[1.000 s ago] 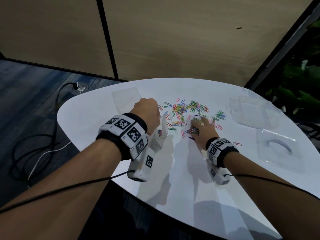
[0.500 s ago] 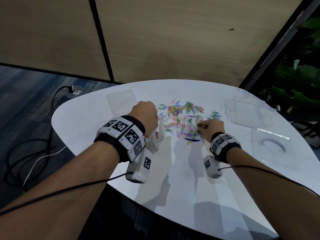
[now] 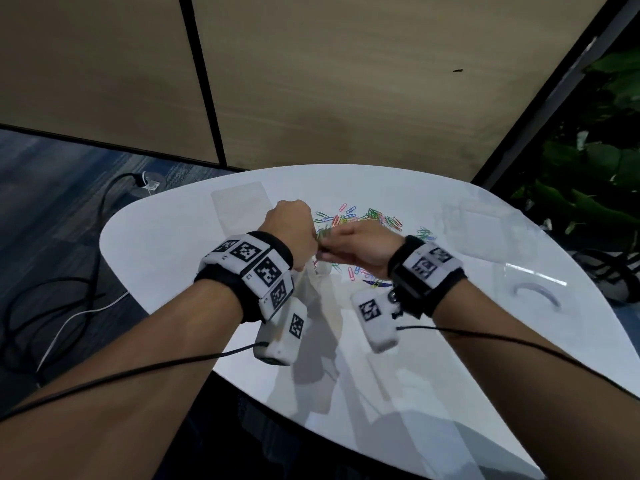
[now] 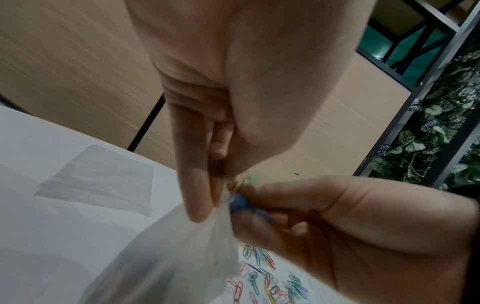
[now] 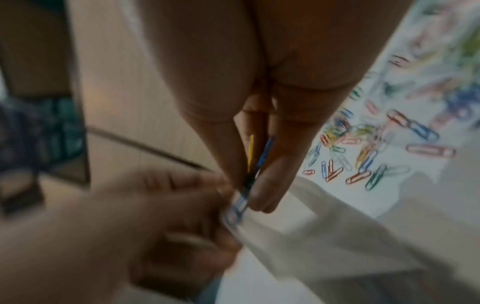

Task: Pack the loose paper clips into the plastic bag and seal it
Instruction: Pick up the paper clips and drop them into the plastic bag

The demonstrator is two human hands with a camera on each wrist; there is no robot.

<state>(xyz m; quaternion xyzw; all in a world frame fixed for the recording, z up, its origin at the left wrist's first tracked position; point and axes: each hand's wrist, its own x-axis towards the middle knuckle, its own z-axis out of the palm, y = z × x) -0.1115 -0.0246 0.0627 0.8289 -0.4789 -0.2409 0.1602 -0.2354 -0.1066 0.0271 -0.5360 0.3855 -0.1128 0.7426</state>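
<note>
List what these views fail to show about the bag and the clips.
- Bag mouth: the left hand pinches the bag, covering its opening in the left wrist view.
- Clips inside: too hazy to count.
- Clips in the right hand: blurred in the right wrist view.
- Head view: both hands hide the handover.

From above, our head camera looks forward and down at the tabletop [image 3: 433, 358]. Both wrist cameras sit close, sharing the hands meeting toward 12 o'clock.
</note>
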